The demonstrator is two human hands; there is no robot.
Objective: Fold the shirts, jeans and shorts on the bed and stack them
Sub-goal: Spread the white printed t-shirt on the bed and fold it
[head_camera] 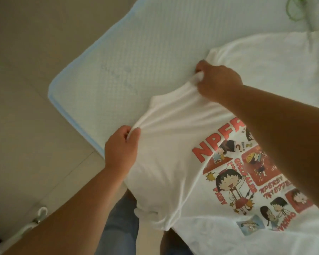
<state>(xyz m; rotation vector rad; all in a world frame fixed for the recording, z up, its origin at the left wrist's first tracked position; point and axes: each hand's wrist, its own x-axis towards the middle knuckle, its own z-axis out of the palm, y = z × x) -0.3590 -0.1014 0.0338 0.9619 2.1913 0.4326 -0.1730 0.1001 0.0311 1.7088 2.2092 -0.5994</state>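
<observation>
A white T-shirt [173, 144] with a red cartoon print lies across the bed [136, 52], print side up, its lower part hanging over the near edge. My left hand [121, 150] pinches the shirt's top edge at the near side. My right hand [217, 80] grips the same edge farther up the bed, with cloth bunched in its fingers. The fabric is pulled taut between the two hands.
Another white garment [284, 57] lies behind the shirt at the right. A green item [295, 10] sits at the top right corner. The bed's blue-trimmed corner [52, 96] borders a beige tiled floor [26, 126]. White hangers [39, 216] lie at the lower left.
</observation>
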